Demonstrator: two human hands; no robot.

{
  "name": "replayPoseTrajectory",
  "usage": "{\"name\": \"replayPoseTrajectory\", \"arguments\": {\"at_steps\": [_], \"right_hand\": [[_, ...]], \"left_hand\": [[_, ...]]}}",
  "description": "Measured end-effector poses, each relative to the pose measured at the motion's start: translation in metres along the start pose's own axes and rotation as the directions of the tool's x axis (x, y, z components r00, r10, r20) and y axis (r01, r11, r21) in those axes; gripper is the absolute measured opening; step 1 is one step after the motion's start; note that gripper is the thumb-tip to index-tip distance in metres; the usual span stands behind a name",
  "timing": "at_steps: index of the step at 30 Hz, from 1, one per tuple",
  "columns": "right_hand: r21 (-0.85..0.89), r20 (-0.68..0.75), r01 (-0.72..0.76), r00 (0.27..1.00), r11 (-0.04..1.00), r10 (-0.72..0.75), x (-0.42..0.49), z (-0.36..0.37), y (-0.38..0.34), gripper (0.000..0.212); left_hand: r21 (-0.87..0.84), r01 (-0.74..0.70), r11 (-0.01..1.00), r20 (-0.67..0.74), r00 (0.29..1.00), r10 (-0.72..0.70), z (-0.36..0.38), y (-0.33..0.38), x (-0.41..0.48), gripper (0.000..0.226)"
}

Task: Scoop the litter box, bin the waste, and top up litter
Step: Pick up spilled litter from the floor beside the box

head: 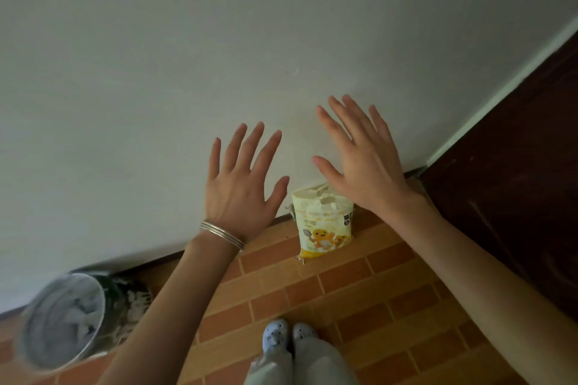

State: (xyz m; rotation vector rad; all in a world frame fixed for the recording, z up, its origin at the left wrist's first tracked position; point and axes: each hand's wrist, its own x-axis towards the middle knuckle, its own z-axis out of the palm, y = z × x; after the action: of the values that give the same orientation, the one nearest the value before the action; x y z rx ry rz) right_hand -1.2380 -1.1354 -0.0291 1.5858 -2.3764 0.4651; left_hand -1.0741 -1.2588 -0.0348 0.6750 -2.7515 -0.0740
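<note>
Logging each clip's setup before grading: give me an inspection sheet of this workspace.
Surface: brick-pattern tiled floor.
Job's things: yellow litter bag stands at the wall, top looks torn open; bin at left, blurred; litter box and scoop not in view.
Clutter: nothing seen.
Grippers: left hand and right hand raised, fingers spread, holding nothing; bangles on left wrist.
Cables: nothing seen.
Surroundings: pale wall, dark door at right, person's shoes below.
</note>
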Motion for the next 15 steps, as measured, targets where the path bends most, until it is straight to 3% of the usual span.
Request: {"name": "replayPoseTrajectory", "arguments": {"at_steps": [6, 15], "right_hand": [[0.089, -0.057, 0.068, 0.996, 0.994, -0.063, -0.024, -0.043, -0.062, 0.065], [0.184, 0.161, 0.284, 0.936, 0.941, -0.313, -0.073, -0.008, -0.137, 0.066]], "left_hand": [[0.008, 0.161, 0.987, -0.061, 0.985, -0.160, -0.058, 0.014, -0.067, 0.064], [0.081, 0.412, 0.908, 0.032, 0.909, -0.415, -0.065, -0.010, -0.198, 0.064]]}}
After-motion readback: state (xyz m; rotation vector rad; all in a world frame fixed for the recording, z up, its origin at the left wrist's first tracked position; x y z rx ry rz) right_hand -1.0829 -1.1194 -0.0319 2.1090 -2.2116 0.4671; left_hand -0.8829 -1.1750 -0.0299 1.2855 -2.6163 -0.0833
